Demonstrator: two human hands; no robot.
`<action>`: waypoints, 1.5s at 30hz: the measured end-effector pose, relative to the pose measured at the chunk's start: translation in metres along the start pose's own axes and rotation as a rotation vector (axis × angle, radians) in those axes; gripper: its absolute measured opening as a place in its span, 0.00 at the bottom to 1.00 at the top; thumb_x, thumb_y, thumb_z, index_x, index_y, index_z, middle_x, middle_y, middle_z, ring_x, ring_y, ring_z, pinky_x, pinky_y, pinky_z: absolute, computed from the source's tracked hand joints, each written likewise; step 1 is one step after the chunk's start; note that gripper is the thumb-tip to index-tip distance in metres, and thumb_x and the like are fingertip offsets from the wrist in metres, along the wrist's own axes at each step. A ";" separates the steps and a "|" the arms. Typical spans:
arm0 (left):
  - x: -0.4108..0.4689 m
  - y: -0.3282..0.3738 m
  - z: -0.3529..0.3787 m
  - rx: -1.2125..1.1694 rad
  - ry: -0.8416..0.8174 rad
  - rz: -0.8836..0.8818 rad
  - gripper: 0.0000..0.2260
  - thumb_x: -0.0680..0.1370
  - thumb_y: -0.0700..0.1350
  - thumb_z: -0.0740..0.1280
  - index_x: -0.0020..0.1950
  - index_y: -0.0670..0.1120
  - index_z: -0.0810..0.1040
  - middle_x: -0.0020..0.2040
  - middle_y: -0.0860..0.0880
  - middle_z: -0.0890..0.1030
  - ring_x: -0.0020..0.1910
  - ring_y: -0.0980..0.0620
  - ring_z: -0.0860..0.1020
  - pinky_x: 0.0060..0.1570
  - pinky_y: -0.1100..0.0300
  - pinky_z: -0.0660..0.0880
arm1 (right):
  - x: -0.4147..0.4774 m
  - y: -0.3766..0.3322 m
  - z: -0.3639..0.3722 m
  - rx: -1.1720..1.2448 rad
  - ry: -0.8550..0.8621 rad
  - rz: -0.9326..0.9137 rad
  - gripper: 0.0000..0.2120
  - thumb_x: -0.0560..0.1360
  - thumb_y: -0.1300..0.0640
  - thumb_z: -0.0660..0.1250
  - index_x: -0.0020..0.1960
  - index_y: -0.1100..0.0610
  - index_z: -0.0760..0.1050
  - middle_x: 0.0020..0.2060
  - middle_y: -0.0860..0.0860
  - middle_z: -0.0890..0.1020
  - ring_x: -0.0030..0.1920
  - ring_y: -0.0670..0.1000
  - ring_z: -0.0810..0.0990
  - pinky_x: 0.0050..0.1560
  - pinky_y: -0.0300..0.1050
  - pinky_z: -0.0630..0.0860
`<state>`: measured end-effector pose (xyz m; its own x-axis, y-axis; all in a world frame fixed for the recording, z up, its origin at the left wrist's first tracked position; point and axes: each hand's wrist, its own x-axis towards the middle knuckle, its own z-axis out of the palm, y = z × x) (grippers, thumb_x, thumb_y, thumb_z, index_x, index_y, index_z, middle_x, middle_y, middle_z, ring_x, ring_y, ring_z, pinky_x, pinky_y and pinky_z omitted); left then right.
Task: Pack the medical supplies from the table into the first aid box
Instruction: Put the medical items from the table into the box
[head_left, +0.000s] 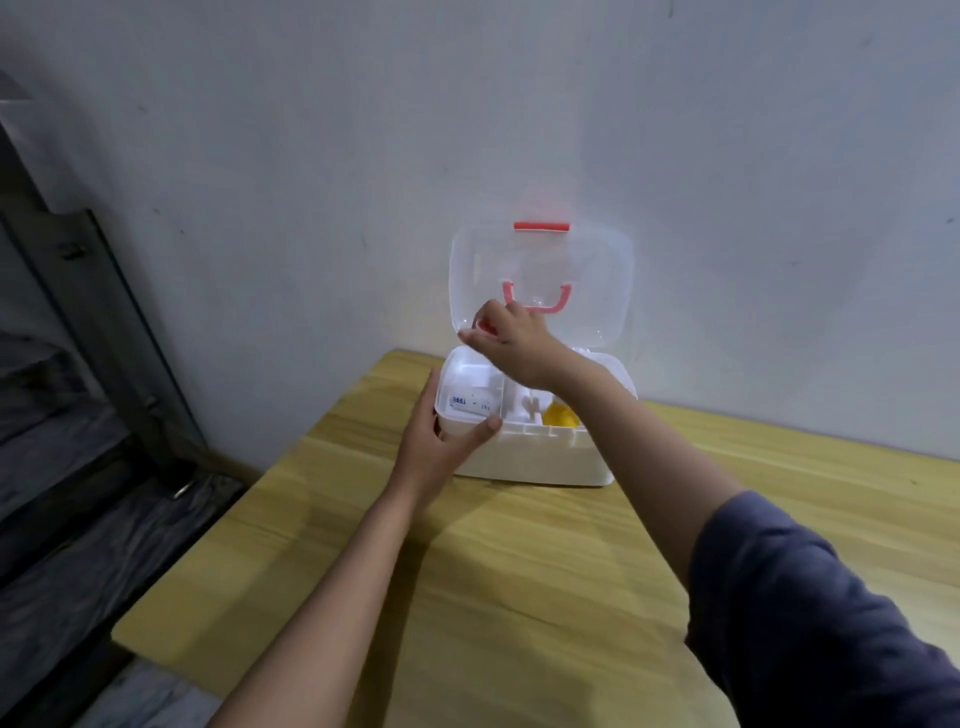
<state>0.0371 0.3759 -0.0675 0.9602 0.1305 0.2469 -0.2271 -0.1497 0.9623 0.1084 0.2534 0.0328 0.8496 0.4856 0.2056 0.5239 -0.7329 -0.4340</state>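
The white first aid box (535, 460) stands on the wooden table against the wall. Its clear lid (587, 280), with a red latch (541, 226) and a pink handle, is up. A white packet with a blue label (470, 404) lies in the left compartment of the box, and something yellow (561, 415) lies in the right one. My left hand (441, 441) grips the box's front left corner, thumb on the front rim. My right hand (514, 343) reaches across the box, fingers curled on the lid's lower left edge. A small red bit shows between the fingers.
The light wooden table (519, 571) stretches toward me and to the right. Its left edge drops off to a dark floor with a dark metal frame (109, 312). A plain grey wall rises right behind the box.
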 end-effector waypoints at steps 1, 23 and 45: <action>-0.001 -0.001 -0.001 0.006 -0.005 -0.006 0.40 0.64 0.61 0.77 0.73 0.55 0.66 0.66 0.50 0.77 0.63 0.52 0.78 0.60 0.51 0.77 | 0.004 0.001 0.006 0.018 -0.039 0.029 0.12 0.78 0.45 0.56 0.53 0.54 0.67 0.51 0.54 0.68 0.58 0.59 0.66 0.61 0.51 0.62; -0.004 0.001 -0.007 0.063 0.000 -0.030 0.45 0.60 0.63 0.73 0.75 0.59 0.59 0.58 0.72 0.67 0.58 0.73 0.68 0.58 0.66 0.70 | 0.016 0.008 0.006 -0.030 -0.124 -0.009 0.16 0.73 0.55 0.68 0.59 0.59 0.76 0.53 0.54 0.76 0.51 0.50 0.77 0.51 0.39 0.68; -0.004 0.004 -0.008 0.077 0.017 -0.025 0.36 0.60 0.63 0.74 0.64 0.68 0.61 0.57 0.70 0.70 0.55 0.76 0.70 0.53 0.72 0.71 | 0.014 0.012 0.004 0.072 0.093 -0.035 0.13 0.69 0.61 0.73 0.53 0.59 0.81 0.51 0.55 0.83 0.45 0.48 0.79 0.46 0.36 0.75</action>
<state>0.0309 0.3825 -0.0643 0.9624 0.1514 0.2254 -0.1892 -0.2214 0.9566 0.1263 0.2531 0.0268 0.8343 0.4617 0.3013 0.5509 -0.6785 -0.4858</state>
